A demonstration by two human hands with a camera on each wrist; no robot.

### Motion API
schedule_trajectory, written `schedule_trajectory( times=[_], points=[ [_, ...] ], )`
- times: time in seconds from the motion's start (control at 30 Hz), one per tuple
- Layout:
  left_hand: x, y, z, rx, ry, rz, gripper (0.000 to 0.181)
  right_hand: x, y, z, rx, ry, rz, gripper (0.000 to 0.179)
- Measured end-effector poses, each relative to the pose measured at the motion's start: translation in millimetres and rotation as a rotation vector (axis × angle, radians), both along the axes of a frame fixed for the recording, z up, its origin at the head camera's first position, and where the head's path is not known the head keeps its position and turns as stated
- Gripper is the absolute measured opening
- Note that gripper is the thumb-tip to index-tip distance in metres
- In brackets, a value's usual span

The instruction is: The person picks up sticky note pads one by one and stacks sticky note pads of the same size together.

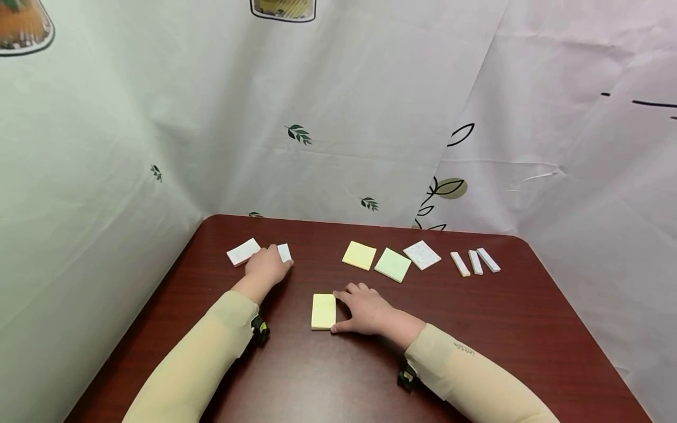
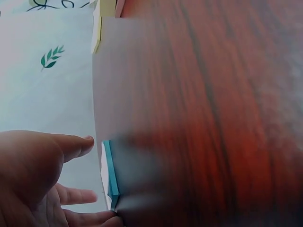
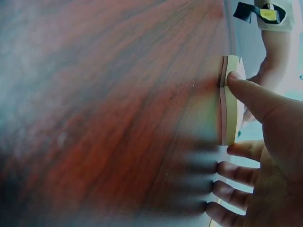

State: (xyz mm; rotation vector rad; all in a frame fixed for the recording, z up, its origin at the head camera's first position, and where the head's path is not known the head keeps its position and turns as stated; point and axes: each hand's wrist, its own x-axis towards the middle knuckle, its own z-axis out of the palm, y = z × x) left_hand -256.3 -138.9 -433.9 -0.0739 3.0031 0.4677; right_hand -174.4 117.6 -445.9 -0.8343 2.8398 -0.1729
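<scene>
Pale sleeves [image 1: 201,358] come closest to my head camera, from seven and five o'clock, a dark strap [image 1: 261,330] at each wrist. What I go by is the yellow pad [image 1: 324,311]: flat on the table [image 1: 328,382], at nine o'clock from the right hand [image 1: 367,311] and just beside it, long axis running twelve to six. The right hand is the nearer; the left hand [image 1: 266,265] is at about ten-thirty from that pad, well apart.

From the right wrist I see thumb and index finger parted along the pad's long side, thumb at its near corner, index at its far one, the other fingers loosely spread. They seem to touch it; I cannot tell whether they squeeze. A pink layer [image 3: 223,116] shows beneath the yellow.

On the left, thumb and fingers are well parted about a blue-edged block [image 2: 112,175], with no firm hold that I can see. One white block [image 1: 284,252] peeks out at two o'clock from that hand; another white block [image 1: 244,251] lies at ten, long axis eight to two.

From the right hand, a yellow note [image 1: 359,255] sits at twelve, a green note [image 1: 393,264] at one, three sticks [image 1: 475,262] at two.
</scene>
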Motion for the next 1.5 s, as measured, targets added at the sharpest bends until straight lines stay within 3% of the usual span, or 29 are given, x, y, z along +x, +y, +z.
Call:
schedule_trajectory(
  times=[0.27, 0.5, 1.0, 1.27, 1.5],
  points=[
    [-10.3, 5.1, -4.3, -0.058, -0.012, 0.05, 0.074, 0.1, -0.7, 1.3, -0.006, 0.011, 0.004, 0.084],
    [-15.9, 7.9, -7.1, -0.119, -0.035, 0.054, 0.078, 1.6, -1.1, 2.1, -0.013, -0.002, 0.007, 0.083],
    [-12.4, 6.8, -0.6, -0.112, -0.031, -0.012, 0.063, 0.0, 0.5, 1.3, -0.014, 0.011, 0.009, 0.083],
    [-3.4, 4.5, 9.9, -0.124, -0.043, -0.094, 0.055, -0.6, 0.3, 0.8, -0.017, 0.017, 0.01, 0.083],
    [2.8, 1.2, 11.3, -0.132, -0.084, -0.145, 0.052, -0.2, 0.4, 0.6, -0.015, 0.013, 0.011, 0.083]
  ],
)
